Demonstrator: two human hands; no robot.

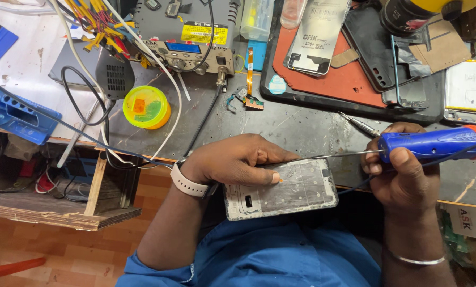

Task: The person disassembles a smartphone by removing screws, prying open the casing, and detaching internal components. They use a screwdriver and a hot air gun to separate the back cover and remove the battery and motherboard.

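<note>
My left hand [238,159] rests on an opened phone frame [296,191], thumb and fingers pinning its upper left part at the near edge of the bench. My right hand [400,175] grips a blue soldering iron [434,143] held sideways; its thin metal tip [333,156] points left and reaches the top edge of the phone frame, close to my left fingers. A white watch band [187,185] circles my left wrist and a thin bangle [413,260] my right wrist.
A grey power supply [187,37] with bundled wires stands at the back. A yellow-green round tin [145,107], a loose flex cable [250,79], a precision screwdriver [361,125], a blue tool holder [15,114] and a black-red mat [349,79] with phone parts lie around.
</note>
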